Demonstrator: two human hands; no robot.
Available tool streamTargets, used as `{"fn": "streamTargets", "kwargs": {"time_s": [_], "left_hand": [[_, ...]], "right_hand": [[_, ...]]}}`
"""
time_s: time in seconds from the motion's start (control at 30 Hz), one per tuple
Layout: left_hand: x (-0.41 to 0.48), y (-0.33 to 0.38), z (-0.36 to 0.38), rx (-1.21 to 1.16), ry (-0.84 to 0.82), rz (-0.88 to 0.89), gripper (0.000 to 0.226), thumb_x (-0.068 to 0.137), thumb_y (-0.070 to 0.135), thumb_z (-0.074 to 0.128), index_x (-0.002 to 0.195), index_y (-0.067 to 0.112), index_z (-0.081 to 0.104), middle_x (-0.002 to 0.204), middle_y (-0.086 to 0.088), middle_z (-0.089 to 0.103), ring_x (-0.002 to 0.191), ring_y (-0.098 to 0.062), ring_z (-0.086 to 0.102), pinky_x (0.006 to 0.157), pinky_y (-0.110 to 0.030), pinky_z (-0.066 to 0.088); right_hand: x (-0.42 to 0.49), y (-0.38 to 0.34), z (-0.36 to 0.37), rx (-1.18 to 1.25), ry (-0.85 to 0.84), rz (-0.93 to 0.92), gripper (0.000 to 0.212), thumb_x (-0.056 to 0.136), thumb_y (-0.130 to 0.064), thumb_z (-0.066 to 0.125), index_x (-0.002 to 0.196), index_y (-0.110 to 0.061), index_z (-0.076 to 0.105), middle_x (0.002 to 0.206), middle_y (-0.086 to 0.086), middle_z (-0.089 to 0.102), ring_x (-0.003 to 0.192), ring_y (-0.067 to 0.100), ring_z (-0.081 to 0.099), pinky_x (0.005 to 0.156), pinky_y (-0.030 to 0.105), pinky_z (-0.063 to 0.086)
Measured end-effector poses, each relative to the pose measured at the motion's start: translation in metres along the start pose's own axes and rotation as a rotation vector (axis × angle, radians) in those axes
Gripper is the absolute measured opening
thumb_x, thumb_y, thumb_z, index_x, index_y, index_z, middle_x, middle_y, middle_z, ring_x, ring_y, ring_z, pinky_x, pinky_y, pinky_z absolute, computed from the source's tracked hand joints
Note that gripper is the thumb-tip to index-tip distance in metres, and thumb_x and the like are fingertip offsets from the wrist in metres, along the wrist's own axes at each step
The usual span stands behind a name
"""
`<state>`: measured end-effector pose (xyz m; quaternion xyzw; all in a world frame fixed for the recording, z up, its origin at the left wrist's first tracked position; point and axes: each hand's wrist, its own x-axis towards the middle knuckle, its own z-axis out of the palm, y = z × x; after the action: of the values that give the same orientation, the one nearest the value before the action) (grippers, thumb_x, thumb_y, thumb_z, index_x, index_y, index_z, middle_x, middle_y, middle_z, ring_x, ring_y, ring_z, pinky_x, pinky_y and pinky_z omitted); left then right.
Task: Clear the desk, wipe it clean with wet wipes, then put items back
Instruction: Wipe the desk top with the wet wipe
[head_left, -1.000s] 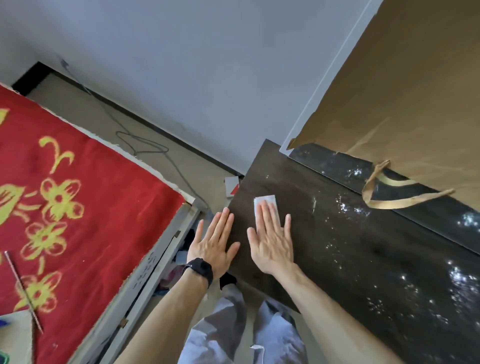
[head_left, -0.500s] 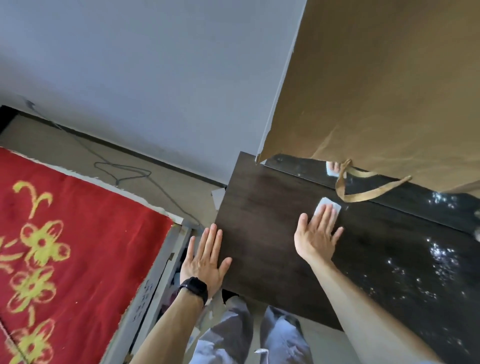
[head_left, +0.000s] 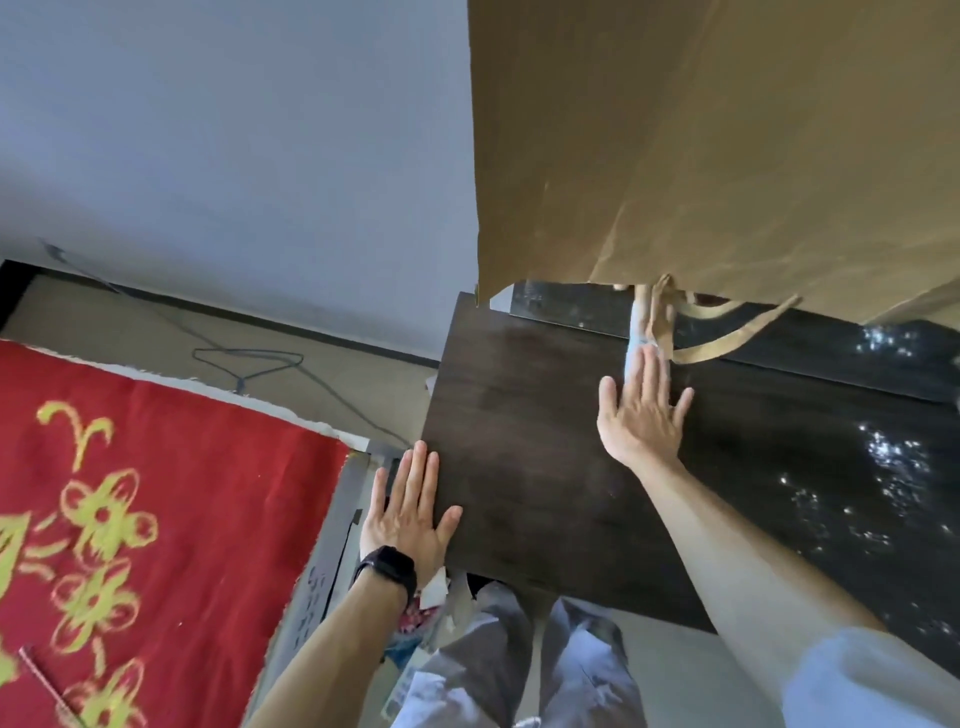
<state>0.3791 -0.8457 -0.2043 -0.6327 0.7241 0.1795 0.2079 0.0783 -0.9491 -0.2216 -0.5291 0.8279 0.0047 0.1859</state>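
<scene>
The dark wooden desk (head_left: 519, 441) fills the middle and right of the head view. My right hand (head_left: 641, 415) lies flat on it near the far edge, fingers spread, pressing a white wet wipe (head_left: 634, 358) that pokes out past the fingertips. The wipe is blurred. My left hand (head_left: 408, 514), with a black watch on the wrist, rests flat on the desk's left edge and holds nothing. A glossy black panel (head_left: 571, 312) behind the desk reflects the fingers.
A large brown paper bag (head_left: 701, 156) hangs over the desk's back, its handle (head_left: 727, 338) dangling just right of my fingers. A red blanket with yellow flowers (head_left: 156, 493) lies to the left. A cable (head_left: 249, 364) runs across the floor by the wall.
My right hand has slid the wipe from the desk's near left corner to its far edge by the bag handle. The left hand stayed at the left edge. The camera turned right.
</scene>
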Motion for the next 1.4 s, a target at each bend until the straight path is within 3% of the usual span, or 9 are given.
{"fn": "streamTargets", "kwargs": {"time_s": [0.17,0.4,0.47,0.57,0.7,0.9,1.0,1.27,1.4], "left_hand": [[-0.001,0.001,-0.002,0.019,-0.02,-0.007,0.079,0.08,0.059,-0.027,0.146,0.016,-0.034,0.152,-0.001,-0.042,0.142,-0.017,-0.035,0.107,-0.043,-0.035],[0.0,0.001,0.003,0.021,0.04,-0.018,0.076,0.081,0.061,-0.023,0.141,0.018,-0.037,0.154,0.0,-0.038,0.145,-0.016,-0.03,0.108,-0.041,-0.035],[0.0,0.002,0.001,0.011,0.069,-0.015,0.077,0.083,0.062,-0.021,0.145,0.017,-0.031,0.156,0.0,-0.034,0.145,-0.015,-0.028,0.109,-0.039,-0.035],[0.0,0.002,0.002,0.04,0.083,-0.005,0.078,0.085,0.062,-0.019,0.148,0.017,-0.024,0.157,0.0,-0.03,0.146,-0.014,-0.024,0.109,-0.039,-0.035],[-0.001,0.001,0.003,-0.007,0.028,-0.051,0.075,0.097,0.061,0.0,0.155,0.013,0.01,0.164,-0.004,0.006,0.151,-0.017,0.009,0.12,-0.041,-0.018],[0.001,0.0,0.01,0.038,0.11,-0.021,0.075,0.089,0.061,-0.013,0.149,0.017,-0.021,0.16,-0.001,-0.023,0.149,-0.015,-0.017,0.117,-0.042,-0.023],[0.002,0.001,0.009,0.029,0.089,-0.025,0.075,0.085,0.06,-0.017,0.146,0.017,-0.03,0.156,0.0,-0.034,0.146,-0.015,-0.026,0.119,-0.045,-0.02],[-0.001,-0.001,0.012,0.007,0.134,-0.029,0.075,0.094,0.059,-0.006,0.154,0.016,-0.011,0.162,-0.001,-0.018,0.149,-0.014,-0.015,0.115,-0.041,-0.027],[-0.002,0.003,0.012,0.025,0.154,-0.02,0.073,0.095,0.057,-0.003,0.154,0.015,-0.012,0.162,-0.001,-0.017,0.148,-0.014,-0.016,0.114,-0.04,-0.028]], "right_hand": [[-0.016,0.013,-0.009,0.12,-0.001,0.296,0.075,0.099,-0.057,0.01,0.157,-0.014,-0.01,0.166,0.004,-0.013,0.151,0.017,-0.018,0.12,0.059,-0.003],[-0.054,-0.064,0.034,-0.087,-0.046,-0.455,0.071,0.101,-0.057,0.014,0.159,-0.018,-0.001,0.166,-0.002,-0.007,0.153,0.015,-0.012,0.122,0.058,-0.001],[-0.039,-0.035,0.021,-0.069,-0.037,-0.398,0.069,0.101,-0.056,0.014,0.159,-0.021,-0.001,0.166,-0.006,-0.008,0.152,0.011,-0.012,0.122,0.059,0.0],[-0.012,0.031,-0.002,-0.012,-0.012,-0.024,0.07,0.1,-0.057,0.009,0.158,-0.022,-0.007,0.166,-0.005,-0.012,0.151,0.011,-0.017,0.121,0.056,-0.009],[0.002,0.054,-0.016,0.113,-0.002,0.289,0.077,0.096,-0.06,0.006,0.158,-0.015,-0.008,0.166,0.003,-0.014,0.151,0.016,-0.02,0.12,0.061,-0.003],[-0.064,-0.074,0.039,0.007,0.009,-0.272,0.075,0.1,-0.056,0.016,0.158,-0.01,0.003,0.166,0.008,-0.005,0.153,0.023,-0.01,0.122,0.056,-0.004],[-0.099,-0.071,0.052,-0.039,-0.001,-0.406,0.071,0.102,-0.052,0.022,0.158,-0.01,0.009,0.166,0.008,0.001,0.154,0.023,-0.005,0.122,0.057,0.002],[-0.077,0.074,0.012,0.016,0.057,0.241,0.08,0.096,-0.057,0.01,0.157,-0.005,0.001,0.166,0.016,0.002,0.154,0.026,-0.004,0.12,0.063,0.007],[-0.105,-0.008,0.035,0.033,0.07,0.041,0.08,0.099,-0.055,0.018,0.156,0.0,0.008,0.164,0.022,0.005,0.153,0.032,-0.001,0.122,0.058,0.007]]}}
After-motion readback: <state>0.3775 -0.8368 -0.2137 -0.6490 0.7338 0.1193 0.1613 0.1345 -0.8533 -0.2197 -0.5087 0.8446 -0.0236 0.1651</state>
